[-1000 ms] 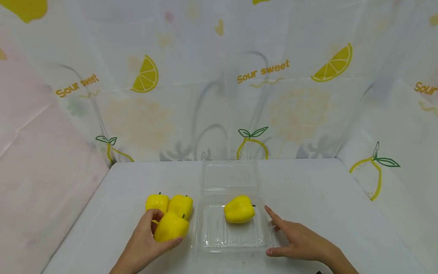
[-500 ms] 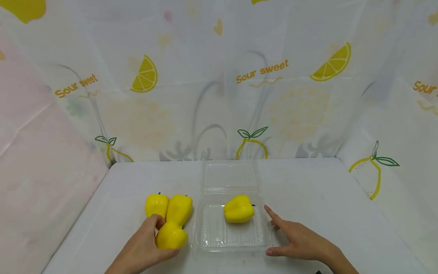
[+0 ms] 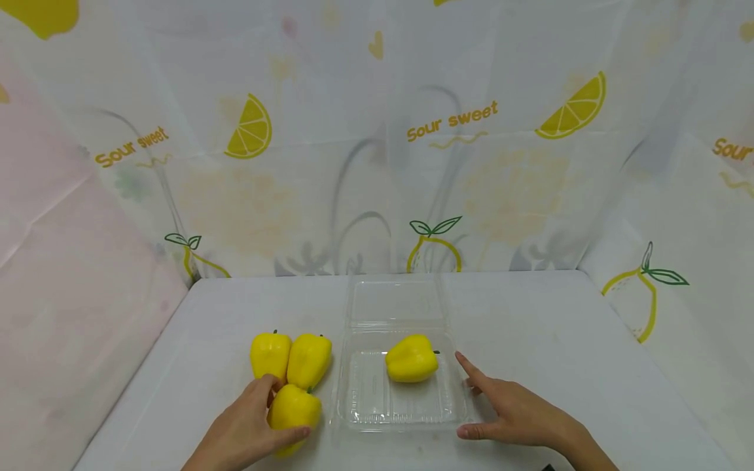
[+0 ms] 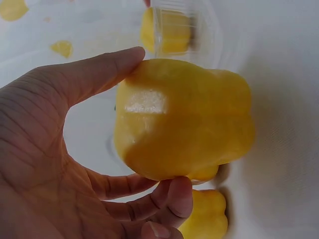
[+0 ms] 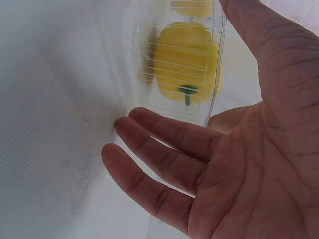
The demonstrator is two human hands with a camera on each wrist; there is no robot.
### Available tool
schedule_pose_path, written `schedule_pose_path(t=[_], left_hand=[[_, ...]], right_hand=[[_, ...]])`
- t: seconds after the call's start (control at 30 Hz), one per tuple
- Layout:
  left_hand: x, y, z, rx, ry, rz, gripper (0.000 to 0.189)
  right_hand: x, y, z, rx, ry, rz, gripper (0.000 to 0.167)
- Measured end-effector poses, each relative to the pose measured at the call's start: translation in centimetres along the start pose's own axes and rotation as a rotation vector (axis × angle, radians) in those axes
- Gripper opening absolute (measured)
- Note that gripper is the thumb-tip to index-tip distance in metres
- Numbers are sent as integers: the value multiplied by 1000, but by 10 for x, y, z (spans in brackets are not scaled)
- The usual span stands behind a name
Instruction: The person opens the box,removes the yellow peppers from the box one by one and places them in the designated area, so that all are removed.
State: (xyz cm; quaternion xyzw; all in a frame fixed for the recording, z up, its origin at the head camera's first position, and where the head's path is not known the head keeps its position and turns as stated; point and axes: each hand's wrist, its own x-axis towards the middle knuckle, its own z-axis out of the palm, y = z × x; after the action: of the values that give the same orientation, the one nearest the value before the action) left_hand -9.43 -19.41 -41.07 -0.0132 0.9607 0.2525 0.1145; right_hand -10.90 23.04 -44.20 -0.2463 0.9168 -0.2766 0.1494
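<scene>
My left hand (image 3: 244, 418) grips a yellow bell pepper (image 3: 296, 409) between thumb and fingers, near the front of the table. In the left wrist view that pepper (image 4: 184, 119) fills the middle, the thumb on one side and curled fingertips on the other. Just behind it stand two more yellow peppers, one at left (image 3: 270, 354) and one at right (image 3: 309, 361). A clear plastic clamshell box (image 3: 365, 399) lies with its lid back and one yellow pepper (image 3: 412, 358) on its side within. My right hand (image 3: 518, 413) is spread beside the box's right wall; contact is unclear.
The box's lid (image 3: 397, 302) lies flat toward the back of the white table (image 3: 530, 314). A cloth backdrop (image 3: 365, 170) printed with lemons rises along the back and both sides.
The left hand has drawn its pepper slightly nearer, away from the two behind, and the pepper's tilt has changed. The right hand and the boxed pepper have stayed put.
</scene>
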Motion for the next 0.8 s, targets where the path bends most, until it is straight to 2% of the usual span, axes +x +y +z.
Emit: schedule_pose_path(t=[0.13, 0.53, 0.8], left_hand=[[2, -3, 4, 8, -9, -14, 85], [5, -9, 6, 38, 6, 8, 88], [8, -10, 6, 22, -16, -14, 86]], right_hand=[[0, 0, 0, 8, 0, -1, 107], [0, 0, 1, 10, -5, 8, 107], [-1, -2, 0, 8, 3, 1, 106]])
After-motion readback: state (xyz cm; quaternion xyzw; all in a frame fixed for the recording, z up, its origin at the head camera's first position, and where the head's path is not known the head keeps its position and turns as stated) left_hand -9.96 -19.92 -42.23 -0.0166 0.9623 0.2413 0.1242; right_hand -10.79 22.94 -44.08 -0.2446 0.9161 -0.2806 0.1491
